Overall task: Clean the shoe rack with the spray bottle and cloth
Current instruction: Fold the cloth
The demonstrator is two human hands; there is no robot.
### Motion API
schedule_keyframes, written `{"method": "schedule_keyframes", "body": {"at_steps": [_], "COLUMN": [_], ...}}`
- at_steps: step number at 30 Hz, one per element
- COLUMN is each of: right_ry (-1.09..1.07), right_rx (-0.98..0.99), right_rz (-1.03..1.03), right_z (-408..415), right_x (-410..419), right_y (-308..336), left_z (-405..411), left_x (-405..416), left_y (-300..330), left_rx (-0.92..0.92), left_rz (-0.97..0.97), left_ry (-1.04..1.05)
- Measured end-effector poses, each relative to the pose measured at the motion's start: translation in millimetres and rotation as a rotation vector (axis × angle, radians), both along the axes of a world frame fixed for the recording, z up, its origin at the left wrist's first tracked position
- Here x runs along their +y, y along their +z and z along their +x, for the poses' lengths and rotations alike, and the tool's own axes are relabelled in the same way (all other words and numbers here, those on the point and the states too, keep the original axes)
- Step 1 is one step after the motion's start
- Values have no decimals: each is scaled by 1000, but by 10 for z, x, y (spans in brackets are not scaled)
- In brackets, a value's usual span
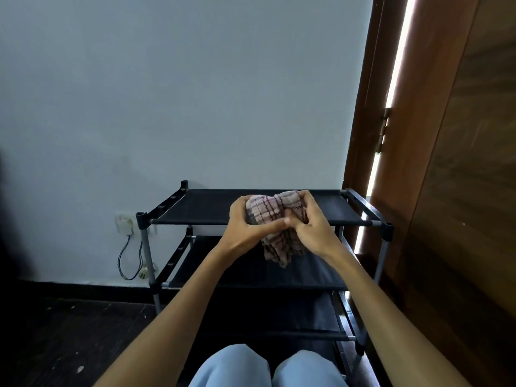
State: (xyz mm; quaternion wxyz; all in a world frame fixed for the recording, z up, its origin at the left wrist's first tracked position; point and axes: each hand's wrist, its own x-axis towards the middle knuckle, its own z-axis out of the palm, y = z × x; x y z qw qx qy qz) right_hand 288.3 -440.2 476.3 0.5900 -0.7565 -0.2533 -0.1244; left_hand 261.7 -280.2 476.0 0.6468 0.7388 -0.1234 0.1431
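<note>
A black fabric shoe rack with grey metal poles stands against the wall in front of me, its tiers showing one below another. Above the front edge of its top shelf I hold a bunched pink-and-brown checked cloth. My left hand grips the cloth from the left, thumb laid across its front. My right hand grips it from the right, fingers curled over the top. A loose end of the cloth hangs down between my wrists. No spray bottle is in view.
A wooden door stands close on the right of the rack, with bright light in the gap at its hinge side. A wall socket with dangling wires is left of the rack. The floor is dark. My knees are at the bottom.
</note>
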Motion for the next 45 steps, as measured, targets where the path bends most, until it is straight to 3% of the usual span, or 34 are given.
{"method": "schedule_keyframes", "body": {"at_steps": [4,8,16,21,26,36,45], "right_ry": [-91,-241,-328,-404,-431,-351,-116], "right_rx": [-93,-210,-210,-205,-184,-72,6], "right_rz": [-17,66,96,129,149,132,-32], "right_z": [74,128,122,97,91,-26,-405], "right_x": [3,25,9,83,172,550,1553], "right_y": [-64,-147,-187,-170,-256,-377,-703], "left_z": [51,104,170,90,22,-127,-627], "left_x": [-74,-175,-252,-355,-376,49,922], "left_y": [54,49,33,79,-26,-308,-734], "left_rx": [-76,-43,-66,116,-17,-161,-122], "left_rz": [25,-76,-71,-256,69,-92,-78], "left_ry": [-6,-36,167,127,218,266,595]}}
